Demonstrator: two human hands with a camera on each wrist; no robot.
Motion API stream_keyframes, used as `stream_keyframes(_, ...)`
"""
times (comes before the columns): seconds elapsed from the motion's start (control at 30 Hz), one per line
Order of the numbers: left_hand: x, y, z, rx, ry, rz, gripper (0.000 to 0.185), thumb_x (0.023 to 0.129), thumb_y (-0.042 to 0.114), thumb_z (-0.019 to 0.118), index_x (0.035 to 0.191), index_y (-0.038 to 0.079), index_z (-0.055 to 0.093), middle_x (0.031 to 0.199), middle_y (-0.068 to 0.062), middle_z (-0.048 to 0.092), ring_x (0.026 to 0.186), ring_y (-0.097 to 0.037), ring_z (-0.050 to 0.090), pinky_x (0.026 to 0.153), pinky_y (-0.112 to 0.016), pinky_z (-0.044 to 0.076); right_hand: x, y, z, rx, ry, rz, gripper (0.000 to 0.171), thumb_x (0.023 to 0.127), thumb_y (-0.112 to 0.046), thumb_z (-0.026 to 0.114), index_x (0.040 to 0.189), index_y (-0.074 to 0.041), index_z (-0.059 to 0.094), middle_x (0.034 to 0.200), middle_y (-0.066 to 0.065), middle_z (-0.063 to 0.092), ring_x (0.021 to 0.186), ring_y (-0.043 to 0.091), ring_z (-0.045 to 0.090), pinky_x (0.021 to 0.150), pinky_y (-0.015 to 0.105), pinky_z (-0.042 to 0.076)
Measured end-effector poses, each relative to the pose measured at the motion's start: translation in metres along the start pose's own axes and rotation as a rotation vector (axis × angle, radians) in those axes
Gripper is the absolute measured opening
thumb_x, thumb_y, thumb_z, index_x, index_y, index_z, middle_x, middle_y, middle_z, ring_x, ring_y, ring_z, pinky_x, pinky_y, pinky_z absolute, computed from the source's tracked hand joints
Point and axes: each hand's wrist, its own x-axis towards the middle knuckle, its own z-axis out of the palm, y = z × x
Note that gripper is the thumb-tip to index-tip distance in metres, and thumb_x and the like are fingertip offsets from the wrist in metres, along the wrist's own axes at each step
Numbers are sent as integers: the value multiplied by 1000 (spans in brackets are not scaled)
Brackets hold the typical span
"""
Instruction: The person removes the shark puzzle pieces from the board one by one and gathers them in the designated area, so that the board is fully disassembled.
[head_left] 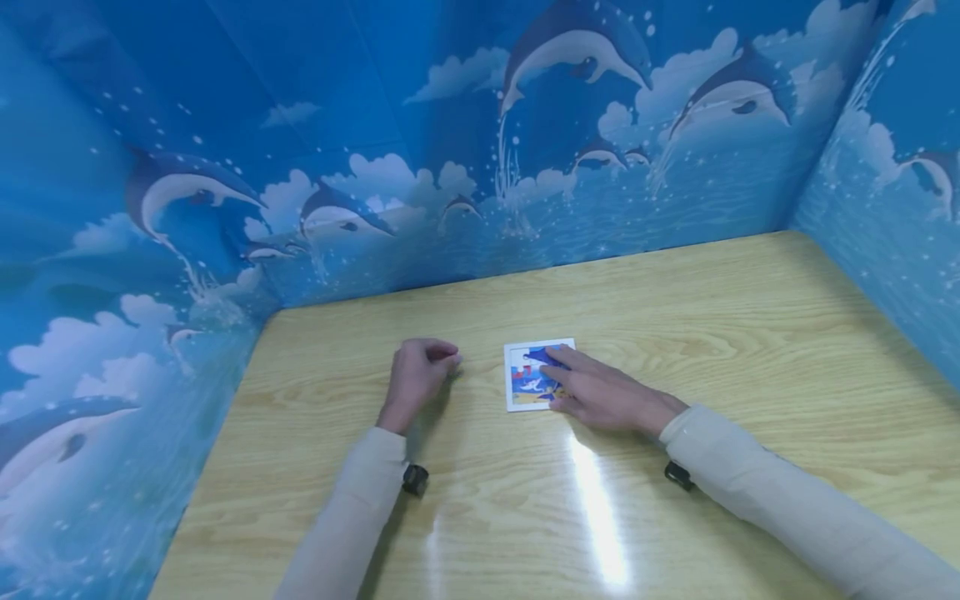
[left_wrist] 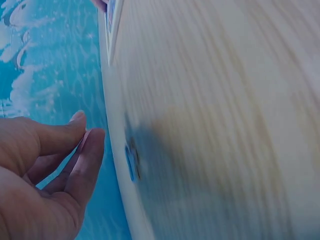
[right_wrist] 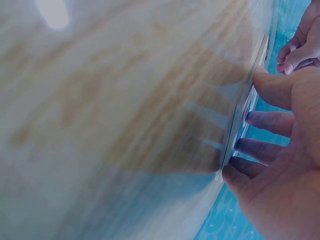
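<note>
A small square jigsaw puzzle point(head_left: 531, 386) in a white frame lies on the wood-grain table, showing a blue sea picture. My right hand point(head_left: 611, 392) rests on its right side, fingers spread and fairly straight. In the right wrist view the fingertips point(right_wrist: 242, 145) touch the puzzle's surface and edge. To the left of the puzzle, my left hand point(head_left: 422, 377) is held with curled fingers, thumb and fingertip together. Nothing shows between those fingertips in the left wrist view. Just beside them, a small blue-edged puzzle piece point(left_wrist: 132, 161) lies on the table in the hand's shadow.
The wooden table point(head_left: 315, 500) spreads round both hands and reflects a bright streak of light. Blue curtains point(head_left: 420, 92) printed with dolphins and waves stand along its back and sides. A small black device point(head_left: 415, 480) sits under each wrist.
</note>
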Motion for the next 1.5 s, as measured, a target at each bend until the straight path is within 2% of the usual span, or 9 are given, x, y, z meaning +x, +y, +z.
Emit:
stream_keyframes(0.27, 0, 20, 20, 34, -94, 20, 16, 89, 10, 78, 104, 7, 77, 99, -6, 75, 91, -20, 69, 84, -35, 57, 1, 0, 0, 1, -3, 26, 61, 102, -28, 62, 150, 4, 41, 163, 26, 21, 151, 42, 18, 121, 53, 18)
stream_keyframes(0.47, -2, 26, 35, 57, -145, 55, 18, 87, 11, 80, 104, 7, 76, 99, -6, 75, 90, -18, 69, 84, -34, 57, 2, 0, 0, -5, -2, 29, 61, 101, -28, 63, 149, 3, 42, 163, 26, 20, 151, 42, 19, 120, 52, 19)
stream_keyframes(0.63, -3, 30, 44, 75, -183, 55, 19, 85, 13, 82, 103, 9, 77, 95, -4, 75, 86, -15, 68, 82, -33, 57, 2, 0, 0, 2, 4, 25, 61, 101, -28, 63, 149, 3, 42, 163, 26, 21, 150, 42, 19, 120, 53, 20)
stream_keyframes(1.1, -5, 34, 51, 114, -228, 113, 23, 85, 17, 83, 104, 8, 78, 96, -6, 76, 84, -15, 70, 77, -30, 58, 1, 1, 0, 5, 1, 22, 61, 102, -28, 62, 150, 3, 42, 163, 26, 20, 151, 42, 19, 120, 53, 20)
stream_keyframes(1.3, -3, 36, 54, 137, -258, 91, 23, 85, 16, 82, 106, 10, 77, 100, -5, 75, 87, -15, 68, 79, -31, 57, 1, 1, 1, 9, 1, 14, 61, 101, -28, 63, 149, 4, 42, 163, 26, 20, 150, 42, 18, 120, 53, 20)
stream_keyframes(1.5, -1, 39, 56, 156, -272, 65, 20, 85, 15, 82, 104, 12, 77, 95, -1, 72, 85, -13, 64, 79, -31, 55, 1, 3, 2, -2, 8, 6, 61, 101, -28, 63, 148, 4, 42, 162, 27, 20, 150, 42, 19, 120, 53, 20)
